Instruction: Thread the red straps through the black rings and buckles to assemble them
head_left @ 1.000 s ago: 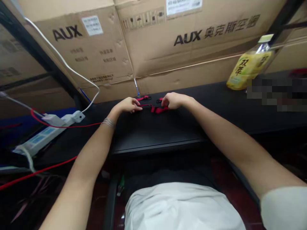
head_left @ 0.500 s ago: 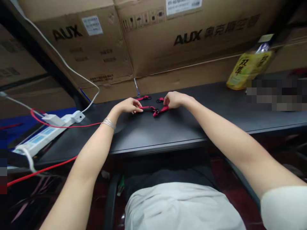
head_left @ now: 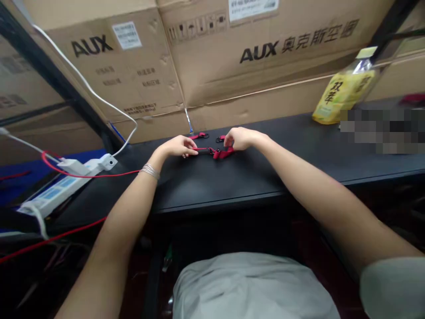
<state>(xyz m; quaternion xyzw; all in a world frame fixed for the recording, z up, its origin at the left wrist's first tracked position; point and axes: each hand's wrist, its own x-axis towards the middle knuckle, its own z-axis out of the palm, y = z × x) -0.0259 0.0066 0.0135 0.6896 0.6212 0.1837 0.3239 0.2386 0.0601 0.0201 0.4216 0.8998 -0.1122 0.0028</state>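
A red strap (head_left: 224,153) with small black hardware lies across the black table between my two hands. My left hand (head_left: 181,146) pinches the strap's left end between thumb and fingers. My right hand (head_left: 239,138) is closed on the strap's right part, its fingertips pointing down at the table. Just behind, a red strap piece with a black ring (head_left: 202,135) extends from behind my left fingers. Another black ring on red webbing (head_left: 220,138) sits beside my right fingertips, partly hidden by them.
Large cardboard boxes (head_left: 212,57) stand behind the black table (head_left: 219,186). A yellow-labelled bottle (head_left: 343,95) is at the back right. On the left are a white power strip (head_left: 63,186), a white cable and a red cable (head_left: 96,176).
The strap's middle beside my right hand has shifted slightly up and lies more bunched. My right fingers have moved a little to the left. My left hand has barely moved.
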